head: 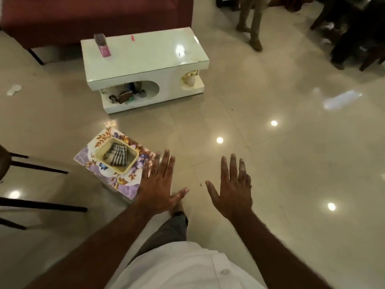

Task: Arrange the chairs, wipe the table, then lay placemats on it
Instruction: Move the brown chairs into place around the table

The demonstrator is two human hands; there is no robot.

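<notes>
Both flat hands (pixel 160 188) (pixel 231 192) hover over glossy tiles (pixel 291 163).

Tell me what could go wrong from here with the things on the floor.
The floral placemats lie on the glossy tiled floor beside the person's foot; a step might slip on them. The cream basket with the striped cloth sits on top and may tip if the mats are lifted. The dark chair legs jut out nearby, a trip hazard.
</notes>
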